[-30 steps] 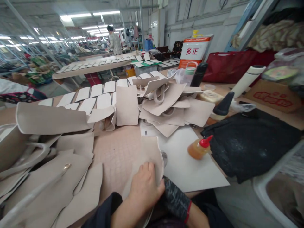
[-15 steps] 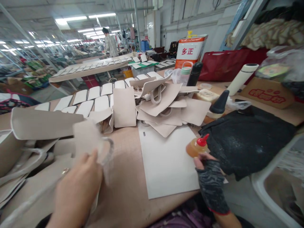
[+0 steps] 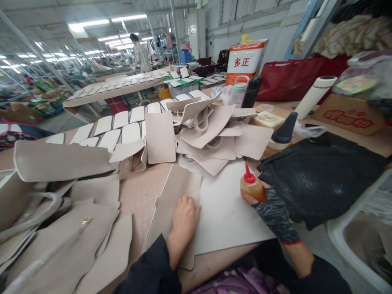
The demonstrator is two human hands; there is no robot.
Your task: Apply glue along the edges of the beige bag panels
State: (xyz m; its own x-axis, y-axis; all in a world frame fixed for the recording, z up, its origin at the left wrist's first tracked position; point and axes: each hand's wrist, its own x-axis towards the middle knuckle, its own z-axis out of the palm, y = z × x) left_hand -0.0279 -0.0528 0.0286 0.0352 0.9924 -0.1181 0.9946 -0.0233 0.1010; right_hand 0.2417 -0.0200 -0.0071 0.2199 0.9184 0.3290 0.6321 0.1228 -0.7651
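Note:
My left hand [image 3: 184, 220], bare, rests on top of a beige leather bag panel [image 3: 167, 200], fingers lying on its surface. This panel overlaps the left part of a large white sheet [image 3: 228, 212] on the table. In my right hand [image 3: 263, 199], which wears a dark fingerless knit glove, is a squeeze bottle [image 3: 251, 187] with a red nozzle and amber liquid. The bottle is held almost upright over the sheet's right side. Beyond the sheet lies a heap of beige bag pieces [image 3: 211, 126] with handles.
More beige bag pieces [image 3: 64, 241] pile up at left. Rows of white panels [image 3: 110, 139] lie behind. A black cloth [image 3: 318, 175], a black cone-shaped object [image 3: 284, 127], a white flask [image 3: 317, 97] and a large tin [image 3: 245, 61] stand or lie to the right. A person [image 3: 141, 55] stands far back.
My left hand has moved right with a beige panel, which now lies partly over the white sheet. The bottle in my right hand has turned more upright.

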